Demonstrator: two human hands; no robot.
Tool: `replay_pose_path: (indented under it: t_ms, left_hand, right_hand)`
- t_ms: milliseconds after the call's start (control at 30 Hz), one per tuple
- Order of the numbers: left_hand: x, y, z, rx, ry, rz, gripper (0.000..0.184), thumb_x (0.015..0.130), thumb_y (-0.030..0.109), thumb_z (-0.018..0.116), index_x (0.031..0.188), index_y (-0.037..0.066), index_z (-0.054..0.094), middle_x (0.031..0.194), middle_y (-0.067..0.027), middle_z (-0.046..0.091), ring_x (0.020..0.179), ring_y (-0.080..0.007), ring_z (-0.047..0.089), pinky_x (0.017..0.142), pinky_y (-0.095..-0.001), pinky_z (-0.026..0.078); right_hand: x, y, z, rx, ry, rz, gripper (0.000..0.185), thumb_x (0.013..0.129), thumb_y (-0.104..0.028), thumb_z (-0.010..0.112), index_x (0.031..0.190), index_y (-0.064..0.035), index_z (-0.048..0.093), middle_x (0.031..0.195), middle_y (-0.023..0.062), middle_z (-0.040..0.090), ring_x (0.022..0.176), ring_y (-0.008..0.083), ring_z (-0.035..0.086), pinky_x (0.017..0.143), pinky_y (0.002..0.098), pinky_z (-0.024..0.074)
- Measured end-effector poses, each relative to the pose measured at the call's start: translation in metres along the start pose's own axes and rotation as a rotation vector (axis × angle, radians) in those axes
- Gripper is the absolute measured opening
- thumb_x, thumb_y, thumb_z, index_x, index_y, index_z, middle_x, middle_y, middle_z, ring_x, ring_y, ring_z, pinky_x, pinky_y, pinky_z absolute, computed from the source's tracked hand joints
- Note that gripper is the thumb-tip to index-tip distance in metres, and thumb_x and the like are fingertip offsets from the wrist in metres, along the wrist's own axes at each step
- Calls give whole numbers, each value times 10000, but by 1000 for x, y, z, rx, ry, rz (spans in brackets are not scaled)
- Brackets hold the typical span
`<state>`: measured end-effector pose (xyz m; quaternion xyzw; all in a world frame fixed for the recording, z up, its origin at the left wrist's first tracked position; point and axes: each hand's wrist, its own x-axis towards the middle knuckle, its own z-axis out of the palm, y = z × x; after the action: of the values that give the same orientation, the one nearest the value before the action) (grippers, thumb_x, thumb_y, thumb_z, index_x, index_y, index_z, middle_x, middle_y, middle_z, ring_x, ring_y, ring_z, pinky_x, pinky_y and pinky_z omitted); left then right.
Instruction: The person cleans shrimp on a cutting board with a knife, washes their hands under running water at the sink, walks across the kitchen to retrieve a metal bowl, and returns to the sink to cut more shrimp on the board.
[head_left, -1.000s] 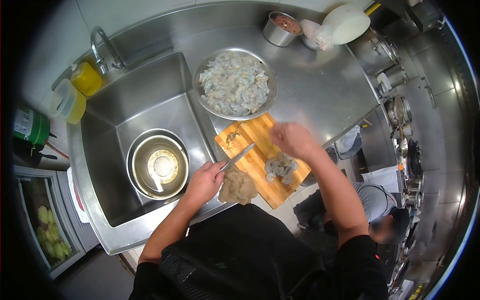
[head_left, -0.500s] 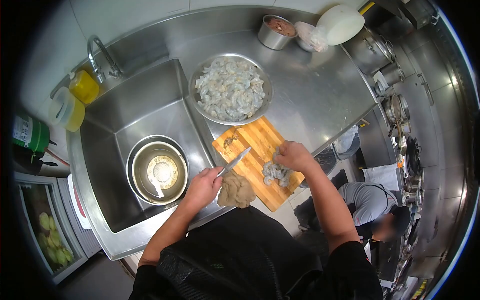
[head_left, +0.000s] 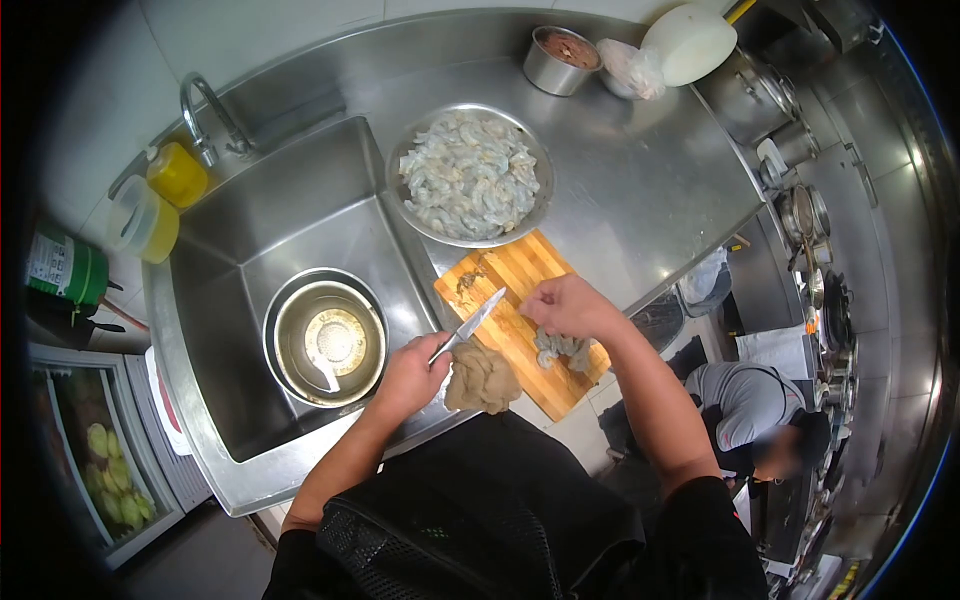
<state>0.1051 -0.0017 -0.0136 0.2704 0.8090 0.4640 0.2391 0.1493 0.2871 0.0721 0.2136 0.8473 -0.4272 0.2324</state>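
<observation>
My left hand [head_left: 412, 377] is closed around the handle of a knife [head_left: 468, 325], its blade slanting up over the wooden cutting board [head_left: 510, 262]. Beside that hand, at the board's near-left edge, lies a crumpled brown cloth [head_left: 482, 380]. Over the right half of the board, my right hand [head_left: 570, 306] has its fingers drawn together in a pinch; what they hold, if anything, is too small to make out. A small heap of peeled shrimp [head_left: 563, 350] sits just below it, partly covered by the hand. Dark scraps [head_left: 467, 281] lie on the board's upper left.
A steel bowl heaped with shrimp [head_left: 470, 178] stands behind the board. Left is a sink [head_left: 215, 290] holding nested metal bowls [head_left: 325, 340], with a faucet [head_left: 215, 120] above. A metal pot [head_left: 560, 65] stands at the back. Another person [head_left: 750, 400] is at right.
My right hand has moved up and left from the shrimp heap, uncovering less of the board's middle. My left hand keeps the knife in nearly the same pose. The whole view has shifted slightly.
</observation>
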Motion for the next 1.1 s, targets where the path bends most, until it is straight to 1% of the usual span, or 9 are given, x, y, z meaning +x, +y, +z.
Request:
replay_pose_path:
  t_ms: [100,200,300,500,633,700,833,933,1100]
  left_hand:
    - [2,4,-3,-27,6,-21,352,952,168,638,1276,31,647,1153,-241,691,1060,-438,660,935,-464,532]
    - [4,4,-3,-8,35,13,342,950,166,635,1262,28,648,1138,-240,691,1053,-439,660,927,-470,531]
    - [8,4,-2,7,62,55,333,946,164,633,1249,25,649,1110,-237,689,1034,-437,660,914,-477,532]
    - [34,9,5,44,86,149,338,942,170,636,1250,32,663,1056,-231,680,989,-431,657,887,-485,531]
    - [60,13,11,92,93,199,330,932,144,660,1255,84,691,1040,-221,677,962,-419,659,852,-472,534]
    - [68,14,12,80,77,201,329,928,139,665,1251,84,693,1023,-221,677,950,-419,656,839,-473,533]
    - [77,22,12,99,42,205,316,918,132,674,1229,80,706,980,-223,680,911,-416,661,809,-473,535]
    - [82,23,14,86,1,161,297,947,169,636,1220,75,708,975,-238,674,939,-427,657,866,-493,524]
    - [84,22,17,74,22,159,290,946,162,630,1212,78,710,985,-243,683,946,-429,658,875,-499,522]
  right_hand:
    - [19,6,14,-274,212,-79,282,877,-176,741,1114,-27,708,970,164,722,905,334,707,812,398,563]
    - [20,23,32,-417,390,-433,287,884,-134,714,1160,-57,698,1060,149,682,984,342,679,835,393,558]
    - [24,31,36,-568,307,-447,272,891,-82,665,1161,-80,699,1104,139,636,1055,347,647,875,399,545]
    - [33,37,37,-632,402,-638,232,886,-52,653,1112,-71,703,1098,115,655,1006,320,668,874,396,562]
    - [22,38,35,-513,383,-658,263,880,-73,663,1141,-65,698,1170,101,667,1025,307,673,879,393,564]
    - [16,32,32,-463,333,-621,294,881,-76,631,1171,-71,682,1214,96,657,1067,300,656,905,392,543]
    - [17,38,32,-491,337,-627,313,882,-66,636,1192,-68,680,1229,91,659,1069,303,665,913,392,550]
    - [15,37,29,-531,315,-621,311,887,-61,631,1194,-69,680,1235,89,659,1068,305,670,902,398,557]
    - [17,37,21,-617,270,-635,280,909,-83,590,1171,-83,685,1241,76,663,1058,304,679,867,401,572]
